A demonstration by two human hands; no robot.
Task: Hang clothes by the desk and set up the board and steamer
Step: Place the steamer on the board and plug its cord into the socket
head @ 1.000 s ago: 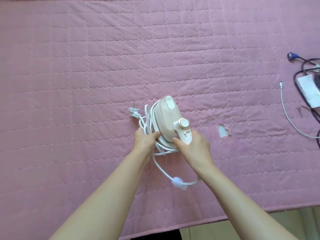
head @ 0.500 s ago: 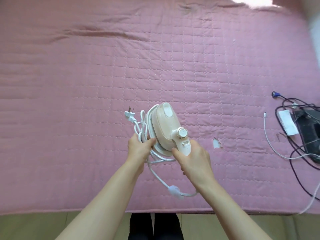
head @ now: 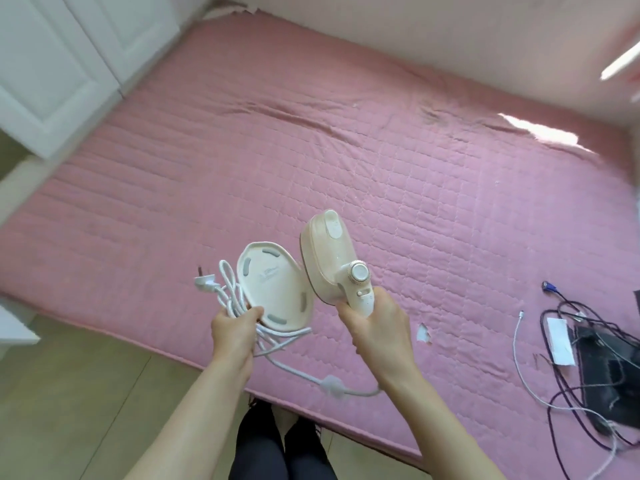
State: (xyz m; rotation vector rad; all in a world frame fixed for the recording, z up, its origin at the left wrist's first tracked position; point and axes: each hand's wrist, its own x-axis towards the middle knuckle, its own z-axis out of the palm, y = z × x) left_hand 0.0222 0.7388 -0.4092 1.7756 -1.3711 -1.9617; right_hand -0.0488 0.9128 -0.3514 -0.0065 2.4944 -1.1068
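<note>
A cream and pink handheld steamer [head: 331, 258] is held up over the pink quilted bed [head: 346, 161]; my right hand [head: 375, 322] grips its handle from below. Its separate cream base plate [head: 273, 284] is tilted to the left of it, underside toward me. My left hand [head: 235, 327] grips the base's lower edge together with the coiled white cord [head: 230, 292]. The plug [head: 204, 280] sticks out to the left. The cord loops under both hands to the steamer's handle.
A tangle of dark and white cables [head: 575, 358] with a black device lies on the bed at the right. White cabinet doors [head: 65, 64] stand at the far left. A pale floor [head: 86, 410] runs along the bed's near edge, beside my legs [head: 277, 448].
The steamer and its base have come apart: my left hand now holds the base and cord to the left, my right the steamer. The view has pulled back from the bed.
</note>
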